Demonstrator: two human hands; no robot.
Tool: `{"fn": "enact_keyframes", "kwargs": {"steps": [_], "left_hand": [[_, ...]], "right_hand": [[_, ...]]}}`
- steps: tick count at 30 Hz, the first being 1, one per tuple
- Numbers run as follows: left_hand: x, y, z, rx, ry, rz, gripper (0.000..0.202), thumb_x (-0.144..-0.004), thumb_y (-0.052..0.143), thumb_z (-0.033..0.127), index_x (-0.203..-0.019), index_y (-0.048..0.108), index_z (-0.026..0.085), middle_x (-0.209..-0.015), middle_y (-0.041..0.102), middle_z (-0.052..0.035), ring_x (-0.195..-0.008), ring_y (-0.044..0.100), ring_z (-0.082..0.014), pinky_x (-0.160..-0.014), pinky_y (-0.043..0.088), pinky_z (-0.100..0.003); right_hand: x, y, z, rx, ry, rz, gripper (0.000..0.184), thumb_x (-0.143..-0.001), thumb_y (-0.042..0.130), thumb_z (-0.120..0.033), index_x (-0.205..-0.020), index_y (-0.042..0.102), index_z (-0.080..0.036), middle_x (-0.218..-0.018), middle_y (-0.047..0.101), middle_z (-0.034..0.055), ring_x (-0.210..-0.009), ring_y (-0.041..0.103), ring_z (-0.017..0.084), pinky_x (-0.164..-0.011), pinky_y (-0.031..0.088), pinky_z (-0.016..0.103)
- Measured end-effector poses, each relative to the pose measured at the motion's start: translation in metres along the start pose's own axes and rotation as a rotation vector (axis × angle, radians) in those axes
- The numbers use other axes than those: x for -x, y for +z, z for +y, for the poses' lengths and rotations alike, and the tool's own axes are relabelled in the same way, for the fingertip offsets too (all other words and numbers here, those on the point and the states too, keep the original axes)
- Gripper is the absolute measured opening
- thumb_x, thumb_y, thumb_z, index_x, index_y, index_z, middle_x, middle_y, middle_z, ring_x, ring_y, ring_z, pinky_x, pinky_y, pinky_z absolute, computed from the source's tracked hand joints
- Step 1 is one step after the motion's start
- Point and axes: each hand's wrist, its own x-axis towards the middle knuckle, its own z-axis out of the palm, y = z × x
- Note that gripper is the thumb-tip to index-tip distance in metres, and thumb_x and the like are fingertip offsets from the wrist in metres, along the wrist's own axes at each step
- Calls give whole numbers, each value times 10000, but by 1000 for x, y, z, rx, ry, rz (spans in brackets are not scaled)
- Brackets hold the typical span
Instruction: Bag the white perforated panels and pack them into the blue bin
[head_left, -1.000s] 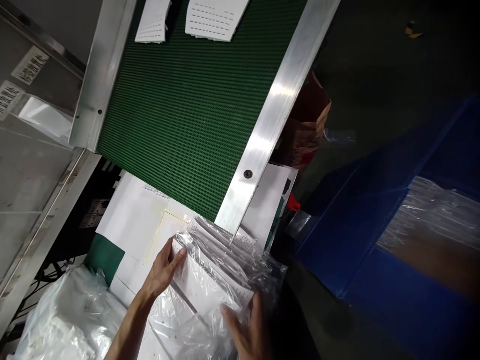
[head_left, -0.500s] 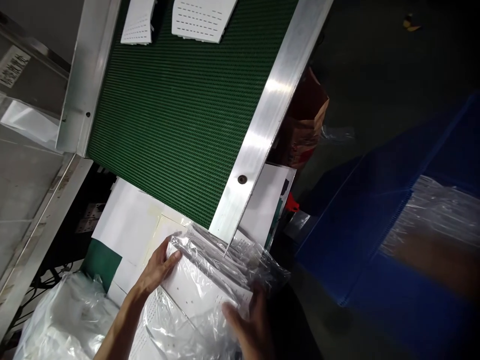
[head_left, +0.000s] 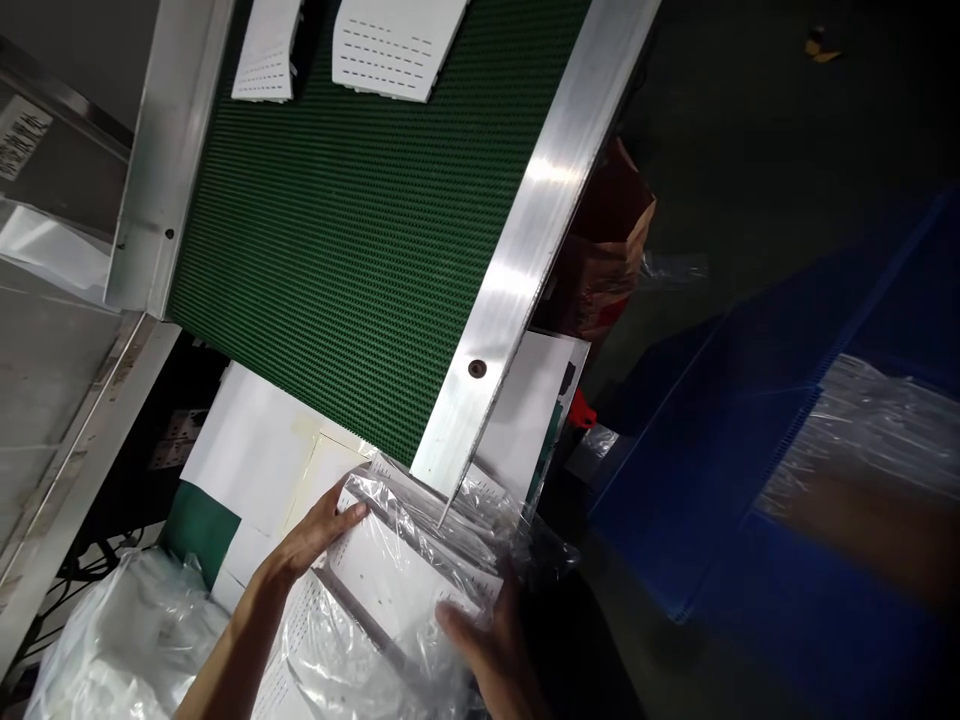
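Now, perforated panels are held in film at the belt's end

Just below the lower end of the green conveyor belt [head_left: 337,250], a stack of perforated white panels [head_left: 397,580] in clear plastic film [head_left: 480,530] is held. The left hand [head_left: 319,540] is laid against it, fingers spread wide, no pinch shown; the right hand [head_left: 487,640] is half curled on the film, its grip not to be told. Handling of the stack is judged to be in hand, and steadying by both hands seems called for. Further white panels [head_left: 394,45] are lying on the belt, and a blue corrugated bin [head_left: 712,460] is seen to its right
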Motion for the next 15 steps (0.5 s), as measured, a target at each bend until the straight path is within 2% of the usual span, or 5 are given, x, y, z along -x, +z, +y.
{"fn": "enact_keyframes", "kwargs": {"steps": [5,10,11,13,15], "left_hand": [[16,-6,24,16,-34,-69,833,-762,538,562,-1422,198,187,-1397,395,-133,-1288,337,-337,-1025,341,-473],[58,4,64,0,-29,84,881,-693,552,639,-1400,238,218,-1334,476,-117,-1182,468,-344,-946,437,-447],[69,11,68,-14,-53,116,860,-697,535,650,-1389,256,222,-1301,510,-113,-1148,500,-344,-923,456,-450],[93,27,70,-71,-102,197,802,-712,502,658,-1364,300,238,-1241,564,-97,-1113,532,-346,-889,481,-457],[117,50,63,-148,-88,264,743,-713,495,655,-1338,347,282,-1213,592,-62,-1141,513,-351,-886,487,-468]], "right_hand": [[8,4,-14,73,-1,22,995,-626,696,-388,-1417,107,-251,-1348,454,93,-1223,428,299,-993,359,411],[25,1,-13,4,-64,-4,1073,-580,712,-452,-1431,90,-252,-1239,575,32,-1199,466,300,-962,415,393],[30,-5,-13,-8,-111,-19,1050,-584,710,-463,-1430,119,-269,-1232,583,13,-1194,472,300,-957,425,395],[40,-26,-16,39,-254,-22,940,-571,719,-465,-1388,284,-303,-1248,571,-20,-1209,455,308,-977,416,407],[55,-61,-23,150,-381,21,814,-501,769,-431,-1258,491,-324,-1270,548,-47,-1245,405,326,-1019,375,421]]}}
